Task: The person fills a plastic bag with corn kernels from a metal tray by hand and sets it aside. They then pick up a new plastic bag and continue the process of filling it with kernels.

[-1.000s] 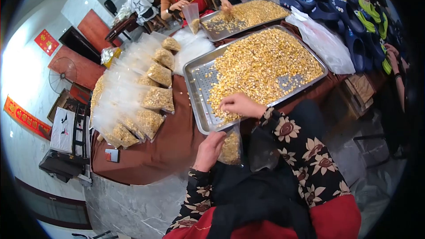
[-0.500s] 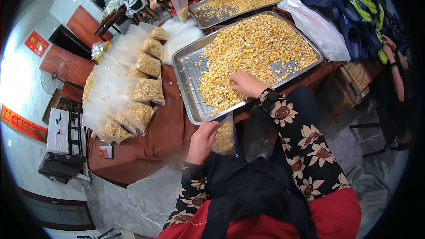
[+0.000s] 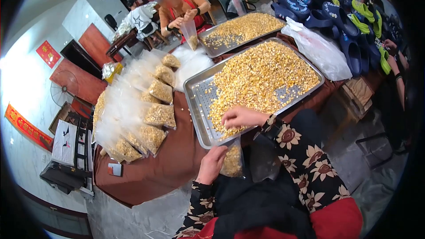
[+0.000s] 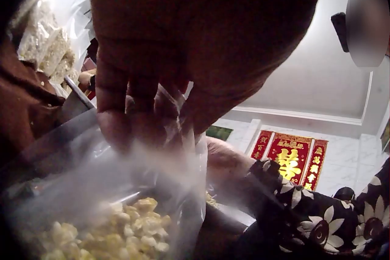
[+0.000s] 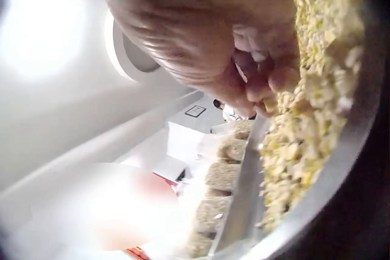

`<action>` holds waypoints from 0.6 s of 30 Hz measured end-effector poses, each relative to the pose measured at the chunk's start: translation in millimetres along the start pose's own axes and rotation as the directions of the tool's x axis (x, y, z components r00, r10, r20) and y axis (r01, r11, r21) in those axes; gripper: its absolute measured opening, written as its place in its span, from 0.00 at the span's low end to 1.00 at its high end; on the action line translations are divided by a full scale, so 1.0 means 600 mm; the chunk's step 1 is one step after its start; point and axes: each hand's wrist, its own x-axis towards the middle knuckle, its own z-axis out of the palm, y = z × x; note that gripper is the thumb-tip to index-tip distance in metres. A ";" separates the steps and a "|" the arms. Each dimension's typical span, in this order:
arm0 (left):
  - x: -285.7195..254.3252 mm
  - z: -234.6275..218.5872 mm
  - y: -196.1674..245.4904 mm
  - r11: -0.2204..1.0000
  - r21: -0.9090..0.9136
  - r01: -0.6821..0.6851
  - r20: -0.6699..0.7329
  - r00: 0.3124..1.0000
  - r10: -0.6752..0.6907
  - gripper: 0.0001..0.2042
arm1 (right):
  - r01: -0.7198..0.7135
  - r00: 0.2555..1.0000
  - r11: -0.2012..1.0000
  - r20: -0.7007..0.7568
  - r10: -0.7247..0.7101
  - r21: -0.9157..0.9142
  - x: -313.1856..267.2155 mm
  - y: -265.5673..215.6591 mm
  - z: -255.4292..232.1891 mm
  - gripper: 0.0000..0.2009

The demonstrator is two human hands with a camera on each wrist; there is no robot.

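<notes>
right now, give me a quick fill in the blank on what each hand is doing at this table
1. The left hand holds a clear plastic ____ partly filled with yellow kernels, just below the tray's near edge.
2. The right hand rests on the kernels in the near metal ____.
3. The filled bags lie on the brown tablecloth to the ____ of that tray.
4. The blue and green shoes are stacked at the table's far ____ side.

Missing words: bag; tray; left; right

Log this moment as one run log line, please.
left hand: holds bag at tray edge | right hand: on kernels in tray | filled bags: piled left
</notes>
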 end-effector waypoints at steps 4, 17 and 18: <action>0.001 0.002 -0.002 1.000 -0.005 -0.025 -0.008 1.000 0.025 0.08 | 0.131 0.974 0.973 0.209 -0.090 -0.191 -0.002 -0.001 0.034 0.09; 0.003 0.003 -0.003 1.000 0.005 -0.028 0.011 1.000 0.028 0.08 | 0.113 0.993 0.901 0.063 -0.095 -0.420 0.002 0.015 0.027 0.12; 0.003 0.002 -0.001 1.000 0.007 -0.023 0.014 1.000 0.023 0.08 | 0.113 0.993 0.900 0.063 -0.095 -0.421 0.000 0.025 0.015 0.12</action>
